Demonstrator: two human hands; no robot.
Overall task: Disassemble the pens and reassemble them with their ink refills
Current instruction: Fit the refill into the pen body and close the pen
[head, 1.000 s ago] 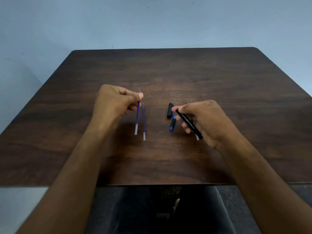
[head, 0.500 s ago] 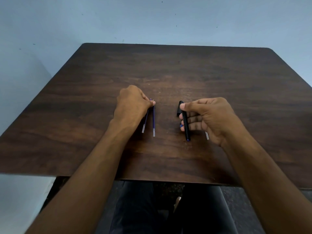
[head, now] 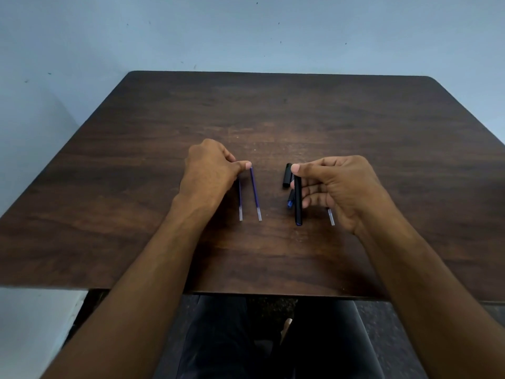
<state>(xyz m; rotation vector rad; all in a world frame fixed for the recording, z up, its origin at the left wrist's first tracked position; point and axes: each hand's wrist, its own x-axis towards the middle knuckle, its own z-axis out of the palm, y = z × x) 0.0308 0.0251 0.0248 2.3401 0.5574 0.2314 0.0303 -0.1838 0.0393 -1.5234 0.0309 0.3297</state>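
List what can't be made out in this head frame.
- Head view: far end of the left refill, hidden under the left hand.
- A third refill: only its clear end shows behind the right hand.
- Small blue part beside the black barrel: too small, partly covered.

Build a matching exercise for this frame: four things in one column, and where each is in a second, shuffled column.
Things:
1. black pen barrel
2. black cap
3. two blue refills
4. clear refill end

Places:
A. lying on the table, just left of the right thumb
B. side by side on the table at the left hand
C. held between thumb and fingers of the right hand
D. sticking out from under the right hand on its right side

Pairs: 1-C, 2-A, 3-B, 4-D
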